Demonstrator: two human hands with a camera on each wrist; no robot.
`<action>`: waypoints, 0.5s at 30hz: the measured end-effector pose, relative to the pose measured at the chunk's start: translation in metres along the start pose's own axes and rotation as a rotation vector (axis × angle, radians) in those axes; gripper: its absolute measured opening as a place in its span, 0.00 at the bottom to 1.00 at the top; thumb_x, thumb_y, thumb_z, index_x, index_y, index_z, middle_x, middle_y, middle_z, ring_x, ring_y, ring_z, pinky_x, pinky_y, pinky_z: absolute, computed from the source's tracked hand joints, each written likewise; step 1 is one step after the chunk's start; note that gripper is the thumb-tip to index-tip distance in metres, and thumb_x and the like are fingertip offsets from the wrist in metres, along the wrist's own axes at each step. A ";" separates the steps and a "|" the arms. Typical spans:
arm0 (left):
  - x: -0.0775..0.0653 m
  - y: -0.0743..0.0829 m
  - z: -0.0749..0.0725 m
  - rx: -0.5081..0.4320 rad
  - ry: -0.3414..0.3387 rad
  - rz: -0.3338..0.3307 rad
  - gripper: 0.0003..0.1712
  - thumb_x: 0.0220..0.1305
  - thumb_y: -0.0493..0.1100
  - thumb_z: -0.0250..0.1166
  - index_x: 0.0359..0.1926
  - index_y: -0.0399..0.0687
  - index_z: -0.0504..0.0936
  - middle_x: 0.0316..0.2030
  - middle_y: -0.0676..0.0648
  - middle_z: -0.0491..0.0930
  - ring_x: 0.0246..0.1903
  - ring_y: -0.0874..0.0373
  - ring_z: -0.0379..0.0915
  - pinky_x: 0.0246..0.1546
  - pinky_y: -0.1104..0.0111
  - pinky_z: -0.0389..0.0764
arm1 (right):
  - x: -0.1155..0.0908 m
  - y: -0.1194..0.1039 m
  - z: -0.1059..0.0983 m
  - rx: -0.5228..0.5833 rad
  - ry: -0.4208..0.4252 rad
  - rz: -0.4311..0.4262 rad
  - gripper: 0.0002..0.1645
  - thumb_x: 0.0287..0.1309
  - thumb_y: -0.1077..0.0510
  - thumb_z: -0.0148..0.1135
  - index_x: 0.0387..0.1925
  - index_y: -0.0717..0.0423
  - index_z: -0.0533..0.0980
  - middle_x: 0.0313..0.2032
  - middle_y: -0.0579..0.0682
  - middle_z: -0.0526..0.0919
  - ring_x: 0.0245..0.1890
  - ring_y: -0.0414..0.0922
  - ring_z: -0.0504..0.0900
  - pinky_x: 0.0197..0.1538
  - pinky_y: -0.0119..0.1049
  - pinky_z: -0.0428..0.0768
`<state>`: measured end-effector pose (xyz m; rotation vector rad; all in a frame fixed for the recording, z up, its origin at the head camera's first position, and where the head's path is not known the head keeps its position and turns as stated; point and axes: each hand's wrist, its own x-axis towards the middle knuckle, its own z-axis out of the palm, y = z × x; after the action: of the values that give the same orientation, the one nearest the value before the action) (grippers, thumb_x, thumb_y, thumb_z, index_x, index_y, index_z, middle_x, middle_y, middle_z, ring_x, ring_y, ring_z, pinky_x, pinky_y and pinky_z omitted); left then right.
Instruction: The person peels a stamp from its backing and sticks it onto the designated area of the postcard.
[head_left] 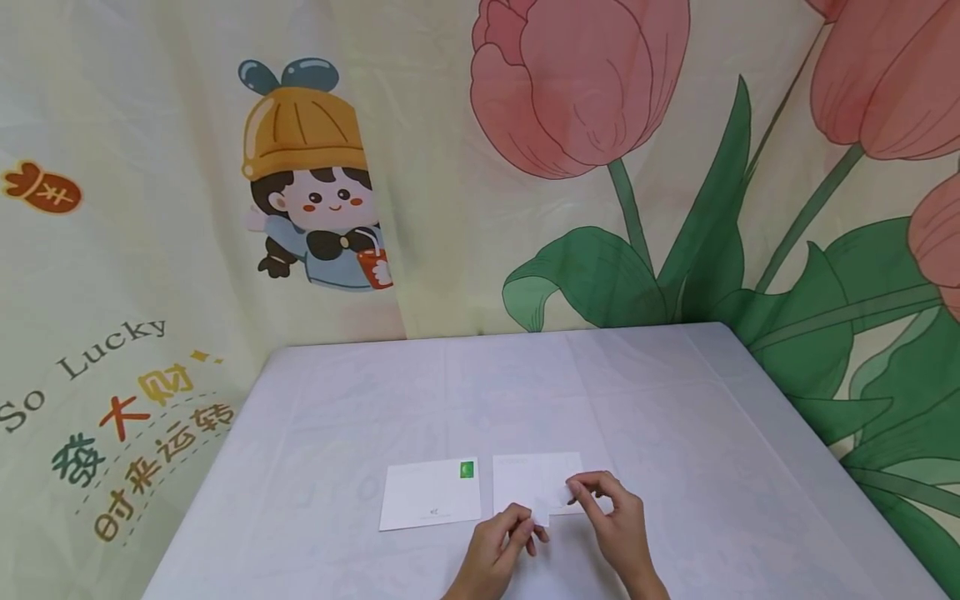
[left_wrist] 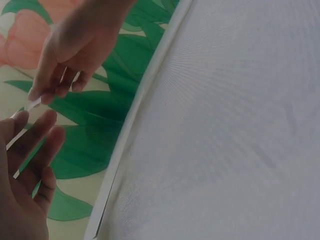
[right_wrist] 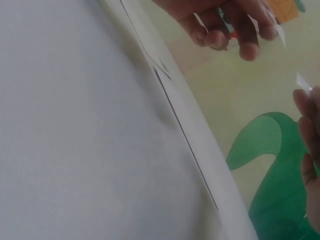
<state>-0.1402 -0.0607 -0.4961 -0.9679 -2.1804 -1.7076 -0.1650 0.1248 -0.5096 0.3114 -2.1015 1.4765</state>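
Now your left hand (head_left: pixel 498 540) pinches a white slip (head_left: pixel 541 517) and your right hand (head_left: pixel 621 523) pinches a second slip (right_wrist: pixel 301 82), both near the right card (head_left: pixel 521 477). A stamped card (head_left: pixel 427 496) lies to the left.

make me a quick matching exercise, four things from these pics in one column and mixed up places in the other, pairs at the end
Things
1. stamp
2. left hand
3. right hand
4. cartoon figure

Places
A. by the right card's right edge
B. on the backdrop
C. in the left card's upper right corner
D. at the right card's near edge

Pairs: 1-C, 2-D, 3-A, 4-B
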 end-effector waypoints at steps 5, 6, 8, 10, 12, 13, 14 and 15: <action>0.002 0.003 0.000 0.000 -0.025 -0.001 0.06 0.65 0.27 0.51 0.32 0.38 0.73 0.25 0.44 0.81 0.19 0.56 0.73 0.19 0.80 0.67 | 0.003 0.011 -0.018 -0.006 0.082 0.049 0.05 0.52 0.66 0.64 0.29 0.52 0.80 0.18 0.42 0.80 0.21 0.37 0.76 0.27 0.29 0.64; 0.002 0.002 0.000 0.000 -0.026 0.006 0.06 0.65 0.27 0.51 0.32 0.38 0.72 0.25 0.44 0.81 0.19 0.56 0.73 0.19 0.80 0.67 | 0.004 0.015 -0.022 -0.014 0.098 0.047 0.05 0.53 0.66 0.64 0.29 0.53 0.80 0.18 0.43 0.80 0.21 0.38 0.76 0.27 0.29 0.63; 0.002 0.002 0.001 0.003 -0.023 0.021 0.06 0.64 0.27 0.51 0.32 0.38 0.72 0.25 0.44 0.81 0.19 0.56 0.73 0.18 0.80 0.67 | 0.004 0.027 -0.031 -0.054 0.120 0.056 0.03 0.54 0.62 0.65 0.30 0.51 0.80 0.19 0.42 0.80 0.21 0.38 0.77 0.28 0.29 0.64; 0.002 0.001 0.001 0.006 -0.018 0.030 0.07 0.64 0.26 0.51 0.32 0.38 0.72 0.24 0.44 0.81 0.19 0.57 0.73 0.19 0.80 0.67 | 0.002 0.048 -0.040 -0.093 0.142 0.053 0.02 0.54 0.59 0.65 0.31 0.48 0.80 0.19 0.40 0.80 0.21 0.37 0.77 0.27 0.28 0.64; 0.002 0.001 0.001 0.008 -0.012 0.039 0.07 0.63 0.26 0.52 0.32 0.38 0.72 0.24 0.44 0.80 0.18 0.57 0.73 0.19 0.81 0.67 | -0.002 0.068 -0.048 -0.142 0.163 0.065 0.02 0.55 0.56 0.65 0.32 0.45 0.81 0.19 0.37 0.81 0.22 0.36 0.77 0.28 0.28 0.64; 0.002 0.000 0.001 0.011 -0.008 0.045 0.07 0.63 0.26 0.52 0.32 0.38 0.72 0.24 0.44 0.80 0.18 0.57 0.73 0.18 0.81 0.67 | -0.003 0.078 -0.052 -0.165 0.165 0.084 0.02 0.55 0.54 0.65 0.32 0.44 0.81 0.19 0.37 0.81 0.22 0.36 0.77 0.27 0.28 0.63; 0.002 0.000 0.001 0.014 -0.003 0.051 0.07 0.63 0.25 0.52 0.31 0.38 0.72 0.24 0.44 0.80 0.18 0.57 0.73 0.19 0.81 0.67 | -0.004 0.083 -0.056 -0.181 0.169 0.118 0.03 0.54 0.52 0.65 0.32 0.43 0.81 0.19 0.37 0.81 0.22 0.36 0.77 0.27 0.28 0.63; 0.002 0.000 0.001 0.017 0.003 0.059 0.07 0.62 0.25 0.52 0.31 0.37 0.72 0.23 0.45 0.80 0.18 0.57 0.73 0.19 0.82 0.67 | -0.005 0.085 -0.060 -0.194 0.168 0.155 0.04 0.54 0.51 0.65 0.32 0.43 0.81 0.19 0.37 0.82 0.23 0.36 0.77 0.27 0.28 0.63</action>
<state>-0.1412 -0.0590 -0.4958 -1.0138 -2.1390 -1.6610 -0.1840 0.2106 -0.5649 -0.0484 -2.1485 1.3195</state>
